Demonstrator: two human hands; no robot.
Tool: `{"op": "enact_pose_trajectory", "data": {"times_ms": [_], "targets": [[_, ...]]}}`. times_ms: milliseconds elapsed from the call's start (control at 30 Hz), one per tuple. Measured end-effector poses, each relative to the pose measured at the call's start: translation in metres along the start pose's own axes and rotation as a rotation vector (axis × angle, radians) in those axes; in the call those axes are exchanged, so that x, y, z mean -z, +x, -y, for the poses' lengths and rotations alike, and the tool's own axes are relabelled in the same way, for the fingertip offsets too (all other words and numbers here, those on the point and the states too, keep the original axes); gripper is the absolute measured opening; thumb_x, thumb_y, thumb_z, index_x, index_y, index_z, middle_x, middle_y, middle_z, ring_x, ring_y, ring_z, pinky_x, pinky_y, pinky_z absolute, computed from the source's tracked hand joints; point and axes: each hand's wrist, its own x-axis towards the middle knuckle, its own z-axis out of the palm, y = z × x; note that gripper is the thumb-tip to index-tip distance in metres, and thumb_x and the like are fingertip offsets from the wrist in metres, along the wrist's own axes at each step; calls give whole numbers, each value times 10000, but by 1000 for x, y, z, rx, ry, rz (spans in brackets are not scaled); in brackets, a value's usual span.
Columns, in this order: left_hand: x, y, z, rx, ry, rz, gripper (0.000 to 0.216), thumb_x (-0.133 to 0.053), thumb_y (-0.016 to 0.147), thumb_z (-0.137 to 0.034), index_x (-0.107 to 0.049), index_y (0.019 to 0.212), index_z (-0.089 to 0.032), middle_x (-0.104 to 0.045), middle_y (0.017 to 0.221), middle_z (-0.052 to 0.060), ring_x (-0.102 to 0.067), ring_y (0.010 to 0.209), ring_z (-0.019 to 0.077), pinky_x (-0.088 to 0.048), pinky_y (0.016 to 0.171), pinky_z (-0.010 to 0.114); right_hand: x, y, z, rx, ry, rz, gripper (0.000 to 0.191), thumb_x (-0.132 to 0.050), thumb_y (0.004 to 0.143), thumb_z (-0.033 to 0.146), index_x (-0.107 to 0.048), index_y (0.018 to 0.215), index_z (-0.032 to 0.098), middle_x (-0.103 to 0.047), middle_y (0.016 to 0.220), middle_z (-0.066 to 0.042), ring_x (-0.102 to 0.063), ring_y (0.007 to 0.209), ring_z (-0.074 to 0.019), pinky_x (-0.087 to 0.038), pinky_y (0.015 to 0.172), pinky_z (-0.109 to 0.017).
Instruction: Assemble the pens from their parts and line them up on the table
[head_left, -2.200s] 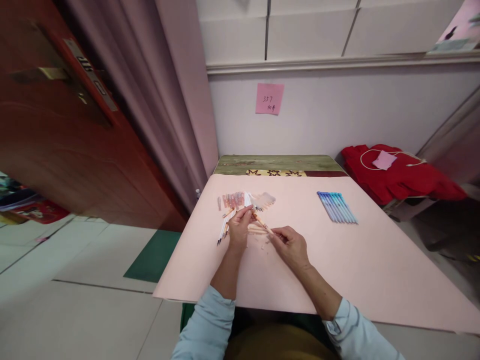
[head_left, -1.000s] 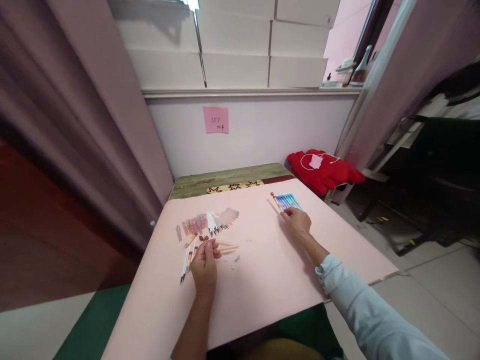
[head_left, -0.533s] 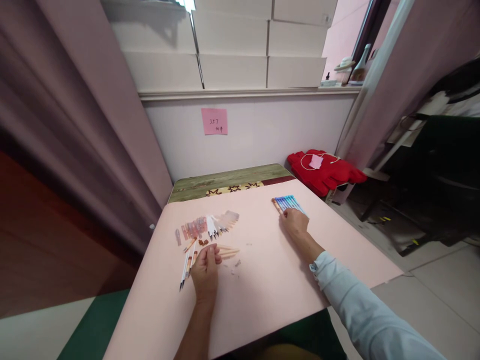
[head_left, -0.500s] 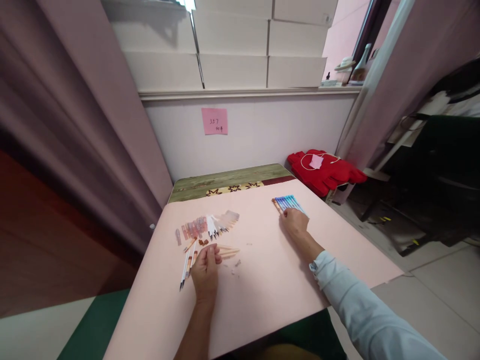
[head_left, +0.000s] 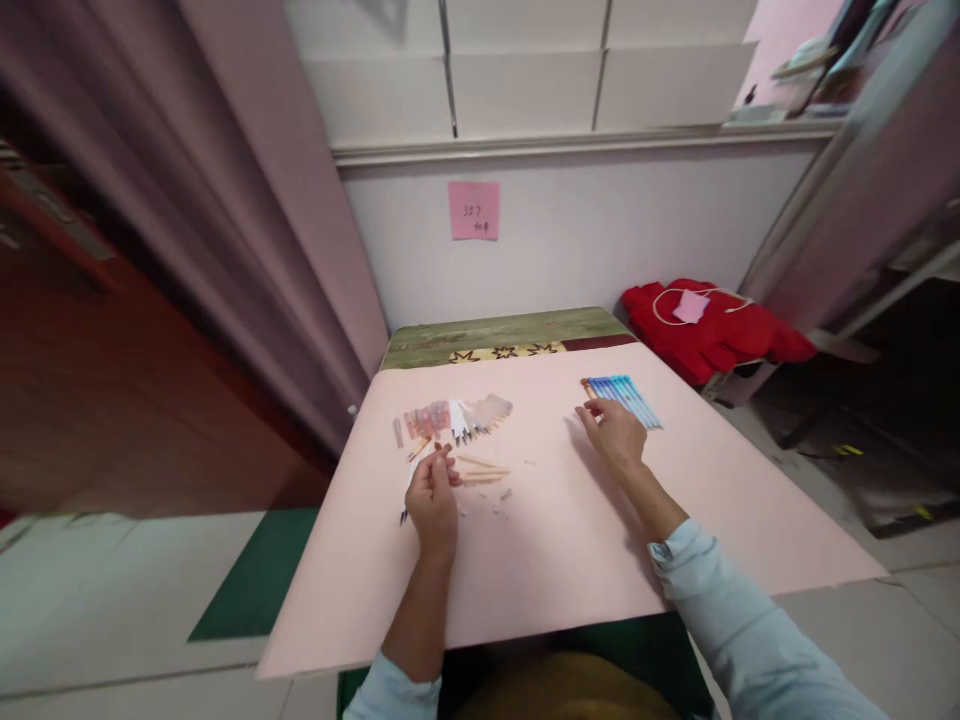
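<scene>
My left hand (head_left: 433, 500) is closed in a pinch, with its fingertips over some small brown pieces (head_left: 448, 447); what the fingers hold, if anything, is hidden. Just right of it lie several thin light wooden-coloured sticks (head_left: 484, 470). White pen refills with dark tips (head_left: 405, 514) and an orange-brown pen barrel (head_left: 420, 449) lie partly behind this hand. My right hand (head_left: 619, 437) is just above the table, thumb and fingers apart, with nothing visible between them. Beyond its fingertips lies a brown pen (head_left: 588, 388), at the left end of a row of blue pens (head_left: 637, 400).
A fan of clear, pinkish and white pen parts (head_left: 427, 418) lies behind my left hand. Small pale bits (head_left: 504, 495) are scattered on the pink tabletop (head_left: 540, 570). A red cloth (head_left: 720, 335) with a white cable is beyond the far right table edge.
My right hand has let go of the brown pen, which stays beside the blue pens, and has drawn back slightly. My left hand has shifted toward the brown pieces. The camera view has turned.
</scene>
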Motion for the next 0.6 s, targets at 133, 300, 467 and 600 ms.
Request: {"op": "enact_pose_trajectory", "data": {"times_ms": [133, 300, 467, 600], "targets": [[5, 5, 2, 33, -62, -159, 323, -579, 839, -420, -667, 986, -147, -659, 805, 41, -535, 552, 80, -488, 531, 219, -19, -35, 31, 17, 378, 137, 312, -572, 817, 488, -759, 856, 241, -741, 827, -25, -632, 677, -179, -430, 657, -288], [14, 11, 0, 51, -90, -249, 284, -580, 826, -385, -661, 967, -153, -624, 758, 7, -466, 508, 60, -431, 479, 193, -36, -67, 49, -50, 571, 275, 280, -612, 763, 462, -765, 793, 229, -720, 694, -12, -604, 604, -180, -447, 624, -285], [17, 16, 0, 60, -124, -324, 283, -588, 817, -396, -647, 953, -155, -617, 742, 4, -460, 499, 60, -388, 467, 190, -35, -70, 45, -65, 645, 288, 297, -622, 754, 463, -766, 797, 206, -688, 636, -14, -578, 578, -174, -440, 591, -275], [25, 20, -3, 26, -91, -359, 270, -614, 788, -366, -643, 953, -154, -627, 766, 11, -463, 506, 57, -393, 485, 195, -34, -69, 43, -74, 665, 280, 315, -627, 749, 473, -766, 804, 196, -683, 640, -22, -563, 563, -167, -434, 578, -270]]}}
